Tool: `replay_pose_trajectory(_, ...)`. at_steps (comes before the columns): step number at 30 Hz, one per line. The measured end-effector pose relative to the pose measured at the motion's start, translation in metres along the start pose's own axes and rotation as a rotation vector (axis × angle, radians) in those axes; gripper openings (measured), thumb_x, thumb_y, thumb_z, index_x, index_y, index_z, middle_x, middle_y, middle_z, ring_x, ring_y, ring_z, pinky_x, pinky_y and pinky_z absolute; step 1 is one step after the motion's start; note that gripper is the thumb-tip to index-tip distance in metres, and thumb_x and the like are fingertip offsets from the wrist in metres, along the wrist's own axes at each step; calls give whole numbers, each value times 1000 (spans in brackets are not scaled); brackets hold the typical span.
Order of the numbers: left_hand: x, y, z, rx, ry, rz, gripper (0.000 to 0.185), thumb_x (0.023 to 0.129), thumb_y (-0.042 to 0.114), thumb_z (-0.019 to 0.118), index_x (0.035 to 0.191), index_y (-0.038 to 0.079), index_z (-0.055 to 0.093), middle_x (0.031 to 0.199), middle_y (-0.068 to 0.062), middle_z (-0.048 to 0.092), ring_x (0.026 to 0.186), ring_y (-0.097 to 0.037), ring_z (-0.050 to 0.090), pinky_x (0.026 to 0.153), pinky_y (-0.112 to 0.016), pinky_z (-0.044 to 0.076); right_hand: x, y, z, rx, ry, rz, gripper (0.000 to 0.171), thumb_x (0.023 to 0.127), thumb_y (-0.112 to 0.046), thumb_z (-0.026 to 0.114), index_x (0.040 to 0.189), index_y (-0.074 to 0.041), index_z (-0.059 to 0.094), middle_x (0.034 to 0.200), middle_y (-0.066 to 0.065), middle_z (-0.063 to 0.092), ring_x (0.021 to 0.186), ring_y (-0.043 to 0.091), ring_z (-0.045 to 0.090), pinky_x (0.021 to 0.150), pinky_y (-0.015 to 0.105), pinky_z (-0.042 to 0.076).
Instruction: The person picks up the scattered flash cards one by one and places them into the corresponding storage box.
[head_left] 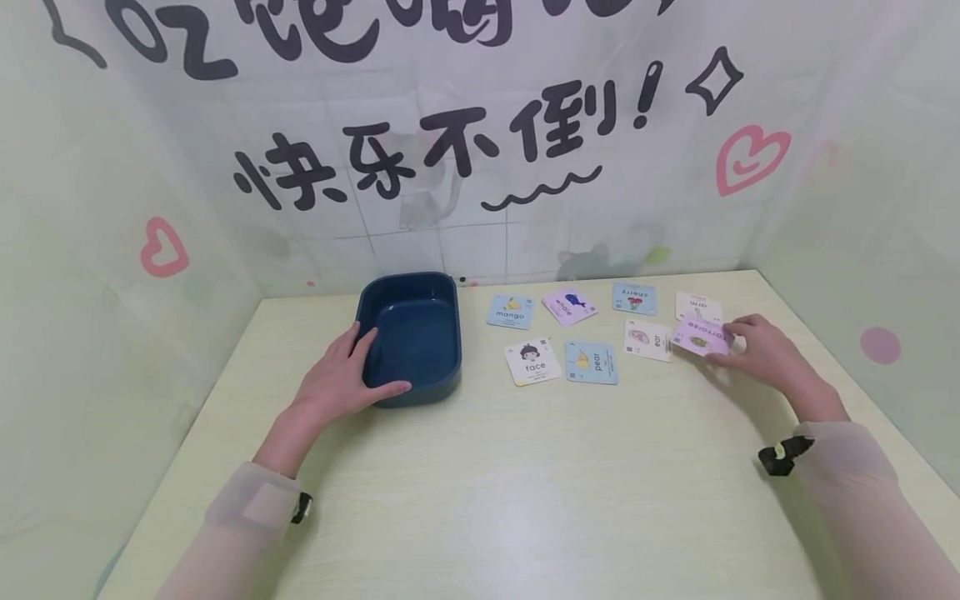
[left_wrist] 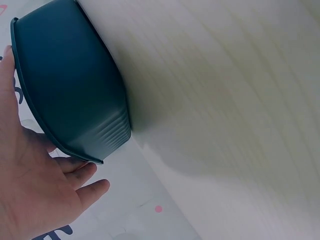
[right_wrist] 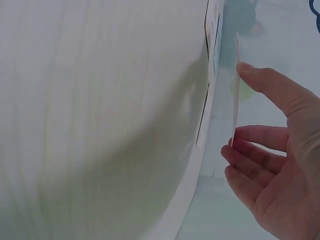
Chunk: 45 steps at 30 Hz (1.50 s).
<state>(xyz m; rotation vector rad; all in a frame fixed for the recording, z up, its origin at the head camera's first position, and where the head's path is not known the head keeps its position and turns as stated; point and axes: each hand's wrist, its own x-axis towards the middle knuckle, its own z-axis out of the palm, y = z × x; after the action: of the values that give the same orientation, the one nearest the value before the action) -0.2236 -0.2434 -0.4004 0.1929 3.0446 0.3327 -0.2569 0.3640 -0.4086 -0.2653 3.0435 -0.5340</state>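
Observation:
In the head view my left hand [head_left: 337,375] holds a dark blue plastic bin [head_left: 447,385] at its near left corner, thumb along the near rim and fingers over the left one. The left wrist view shows the bin's outer wall [left_wrist: 75,75] beside the hand. At the right, my right hand [head_left: 765,354] pinches a purple tortoise card [head_left: 697,337], lifted and tilted, between thumb and fingers. The right wrist view has that card [right_wrist: 236,95] edge-on. Close under it lie a white ear card [head_left: 643,339] and a white arm card [head_left: 697,305], the latter partly covered.
More picture cards lie on the pale wooden table [head_left: 510,500]: mango [head_left: 511,312], whale [head_left: 569,306], cherry [head_left: 634,298], face [head_left: 532,362] and pear [head_left: 592,362]. A white printed curtain [head_left: 465,242] hangs behind the table and along its sides.

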Motion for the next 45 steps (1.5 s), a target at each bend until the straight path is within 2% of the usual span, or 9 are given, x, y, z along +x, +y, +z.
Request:
replay_pose_trajectory(10, 0, 0, -1, -5, -3, 2, 119, 77, 80, 61, 160, 8, 16, 165, -26, 10, 151, -47, 17, 116, -65, 30, 2, -13, -2, 0, 15, -17, 75, 88, -34, 74, 133, 20, 49, 136, 45, 40, 123, 60, 41, 103, 71, 36)
replay_pose_trajectory(30, 0, 0, 0, -3, 0, 4, 119, 77, 80, 61, 160, 8, 16, 165, -26, 10, 151, -46, 17, 116, -65, 30, 29, -49, 7, -8, 38, -101, 70, 86, -34, 76, 130, 16, 55, 136, 41, 46, 125, 55, 45, 104, 67, 38)
replay_pose_trajectory(45, 0, 0, -1, 14, 4, 10, 119, 77, 79, 62, 160, 7, 17, 165, -27, 10, 151, -47, 18, 117, -64, 29, 47, -83, 13, 45, -1, -105, 70, 86, -32, 77, 132, 15, 54, 137, 37, 46, 124, 52, 48, 105, 65, 40)
